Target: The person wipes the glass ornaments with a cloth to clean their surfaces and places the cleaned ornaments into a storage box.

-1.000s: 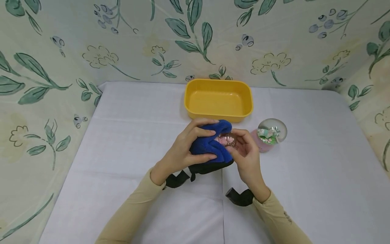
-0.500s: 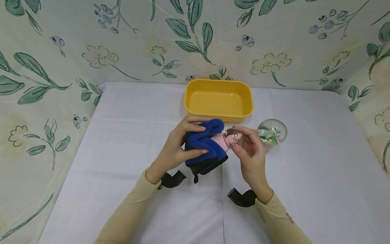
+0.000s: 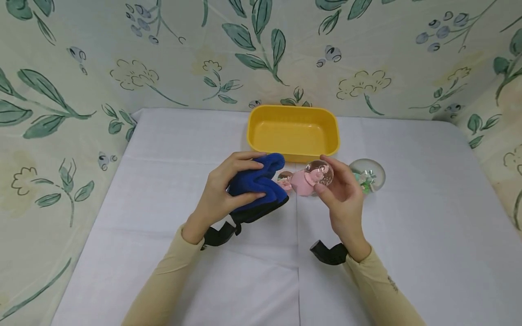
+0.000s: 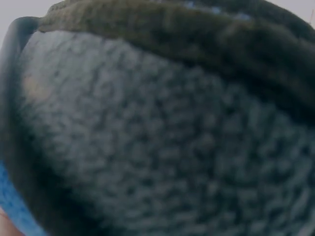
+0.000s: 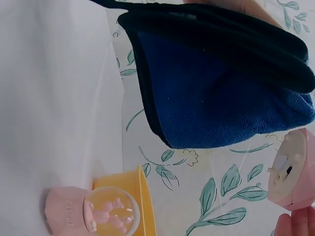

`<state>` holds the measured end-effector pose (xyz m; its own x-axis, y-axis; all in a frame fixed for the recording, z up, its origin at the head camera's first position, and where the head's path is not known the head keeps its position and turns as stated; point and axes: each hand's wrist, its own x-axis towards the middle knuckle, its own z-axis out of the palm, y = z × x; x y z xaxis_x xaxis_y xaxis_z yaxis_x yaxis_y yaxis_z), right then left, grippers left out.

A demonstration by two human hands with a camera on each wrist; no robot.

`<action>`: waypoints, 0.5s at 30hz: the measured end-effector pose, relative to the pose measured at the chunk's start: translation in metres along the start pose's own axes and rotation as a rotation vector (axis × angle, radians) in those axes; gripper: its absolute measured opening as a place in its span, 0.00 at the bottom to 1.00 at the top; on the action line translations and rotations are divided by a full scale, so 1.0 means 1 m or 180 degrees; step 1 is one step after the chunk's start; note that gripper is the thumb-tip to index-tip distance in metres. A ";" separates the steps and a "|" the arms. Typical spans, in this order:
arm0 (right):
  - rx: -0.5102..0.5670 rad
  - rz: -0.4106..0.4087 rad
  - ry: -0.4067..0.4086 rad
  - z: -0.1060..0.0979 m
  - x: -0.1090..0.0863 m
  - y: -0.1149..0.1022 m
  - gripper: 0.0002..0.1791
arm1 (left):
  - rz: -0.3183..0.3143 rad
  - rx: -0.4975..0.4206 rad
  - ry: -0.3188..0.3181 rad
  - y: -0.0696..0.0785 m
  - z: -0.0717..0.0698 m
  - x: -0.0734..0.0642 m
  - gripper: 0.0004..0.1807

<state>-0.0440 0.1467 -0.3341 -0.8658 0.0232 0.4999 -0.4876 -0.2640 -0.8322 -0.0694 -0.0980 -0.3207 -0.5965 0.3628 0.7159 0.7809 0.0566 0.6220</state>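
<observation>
My left hand (image 3: 218, 190) grips a folded blue cloth (image 3: 257, 185) with black trim. The cloth's dark textured side (image 4: 162, 132) fills most of the left wrist view. My right hand (image 3: 344, 194) pinches the clear dome of a small pink snow globe (image 3: 302, 183), which is tilted with its base toward the cloth. In the right wrist view the held globe's pale underside (image 5: 288, 169) shows at the right edge, apart from the cloth. Behind it, another pink snow globe (image 3: 284, 181) stands on the table, partly hidden in the head view.
A yellow tray (image 3: 293, 158) stands at the back of the white-covered table (image 3: 183, 140). To the right of my right hand is a larger snow globe (image 3: 373, 174) with green and white decoration, partly covered by the hand. Floral fabric (image 3: 183, 45) hangs behind the table.
The pink snow globe has come out of the cloth as my right hand moved right and slightly up. My left hand carried the cloth left, and the standing pink globe came into view.
</observation>
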 end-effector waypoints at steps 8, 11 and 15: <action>-0.0277 -0.0029 -0.0054 -0.003 0.018 0.006 0.26 | 0.0004 0.0093 0.0022 -0.002 -0.009 -0.003 0.25; -0.0417 0.0048 -0.0092 -0.003 0.027 0.008 0.25 | 0.0007 0.0107 0.0027 -0.002 -0.011 -0.004 0.25; -0.0666 0.0119 -0.0170 -0.002 0.041 0.011 0.26 | 0.0021 0.0131 0.0035 -0.002 -0.012 -0.005 0.25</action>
<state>-0.0855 0.1470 -0.3236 -0.8792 -0.0356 0.4751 -0.4728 -0.0576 -0.8793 -0.0699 -0.1109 -0.3213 -0.5932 0.3531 0.7235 0.7917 0.0924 0.6039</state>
